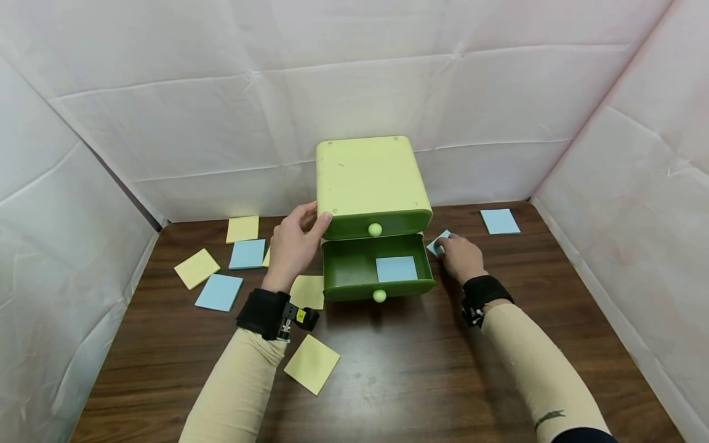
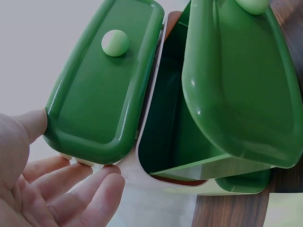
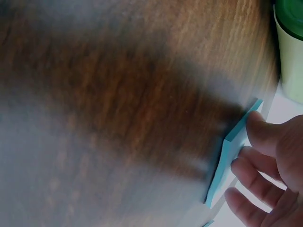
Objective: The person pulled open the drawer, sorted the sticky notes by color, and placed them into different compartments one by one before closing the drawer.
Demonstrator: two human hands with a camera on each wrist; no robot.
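We see the right hand (image 1: 461, 256) low on the table (image 1: 421, 369), just right of the drawer unit, its thumb and fingers (image 3: 251, 163) pinching a blue sticky-note pad (image 1: 439, 241) whose near edge is tipped up off the wood in the right wrist view. The left hand (image 1: 295, 243) rests against the left side of the pale green drawer unit (image 1: 368, 178), fingers straight and relaxed, thumb tip touching the corner of the closed upper drawer (image 1: 376, 223); it grips nothing. Below that, the lower drawer (image 1: 354, 271) stands pulled out toward us, and another blue pad (image 1: 396, 269) lies flat on its floor toward the right side. Each drawer front carries a round light-green knob (image 1: 375, 229). Further out, a yellow pad (image 1: 308, 291) sits just beside the open drawer under the left wrist, and another yellow pad (image 1: 312, 363) lies nearer us. To the left, yellow and blue pads are scattered, among them a blue one (image 1: 219, 291). A lone blue pad (image 1: 500, 221) lies well apart at the table's far right.
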